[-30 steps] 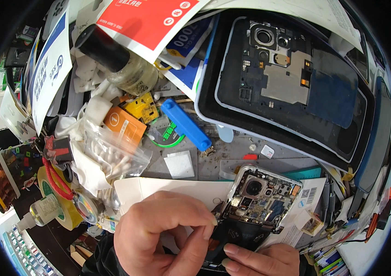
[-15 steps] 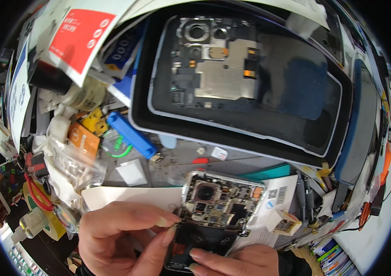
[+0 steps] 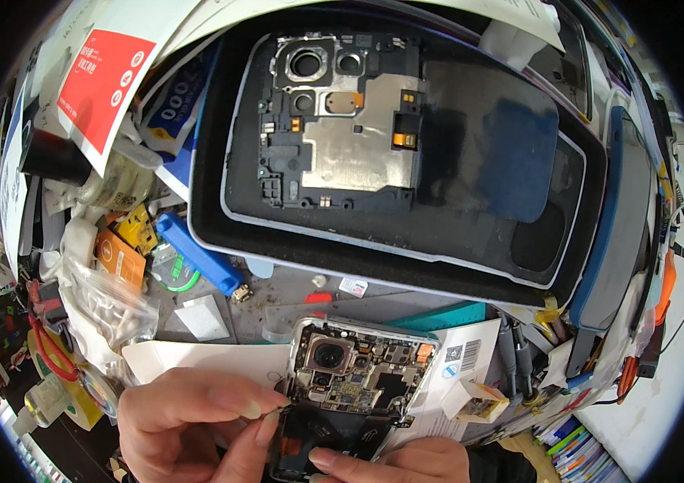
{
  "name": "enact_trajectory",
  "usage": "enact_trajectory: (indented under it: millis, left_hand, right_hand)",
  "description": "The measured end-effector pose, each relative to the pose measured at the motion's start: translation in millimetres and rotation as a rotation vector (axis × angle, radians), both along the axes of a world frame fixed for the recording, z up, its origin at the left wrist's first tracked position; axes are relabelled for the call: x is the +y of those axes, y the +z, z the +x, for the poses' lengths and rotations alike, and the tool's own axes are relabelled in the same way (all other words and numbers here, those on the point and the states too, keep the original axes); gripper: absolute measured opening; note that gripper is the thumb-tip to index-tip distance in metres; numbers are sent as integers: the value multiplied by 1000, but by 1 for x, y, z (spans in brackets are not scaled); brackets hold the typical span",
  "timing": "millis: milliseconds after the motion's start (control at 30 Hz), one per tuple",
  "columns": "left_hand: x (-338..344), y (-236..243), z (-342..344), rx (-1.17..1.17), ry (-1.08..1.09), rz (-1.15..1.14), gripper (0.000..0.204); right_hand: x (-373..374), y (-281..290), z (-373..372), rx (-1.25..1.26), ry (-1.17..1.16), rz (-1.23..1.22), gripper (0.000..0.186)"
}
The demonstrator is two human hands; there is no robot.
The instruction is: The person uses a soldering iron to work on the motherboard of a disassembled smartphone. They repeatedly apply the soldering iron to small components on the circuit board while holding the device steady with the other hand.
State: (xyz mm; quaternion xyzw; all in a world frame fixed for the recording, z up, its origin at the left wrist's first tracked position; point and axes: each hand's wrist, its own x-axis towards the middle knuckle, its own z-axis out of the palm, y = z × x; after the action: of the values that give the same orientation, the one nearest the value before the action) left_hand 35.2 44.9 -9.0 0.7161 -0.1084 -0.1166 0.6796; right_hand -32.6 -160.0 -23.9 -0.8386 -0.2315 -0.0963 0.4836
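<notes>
An opened smartphone lies over a white card, its upper circuit board and round camera bared. Its lower half is a black battery section. At the phone's left edge my left hand is closed in a pinch, thumb against forefinger, on a tiny dark piece too small to name. My right hand rests across the battery section from the lower right, its fingers stretched out on the black surface. Beyond them, a black tray with a pale rim bears a detached phone cover plate with camera rings.
A blue-handled tool and a small white square lie left of the phone. A little open box stands right of it, near dark screwdrivers. Plastic bags and papers crowd the left side.
The whole scene has shifted left and a little down in the view. My hands keep the same places on the phone, the left still pinching at its edge.
</notes>
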Motion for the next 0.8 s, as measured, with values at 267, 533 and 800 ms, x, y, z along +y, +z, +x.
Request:
enact_trajectory:
  millis: [267,533,800]
  left_hand:
    - [19,-4,-1,45,-67,-72,49]
    - [18,-2,3,52,-67,-52,50]
    - [16,1,0,80,-39,17,53]
  right_hand:
    - [1,0,2,30,3,26,27]
    - [2,0,1,24,3,9,27]
    - [-3,9,8,121,90,-39,22]
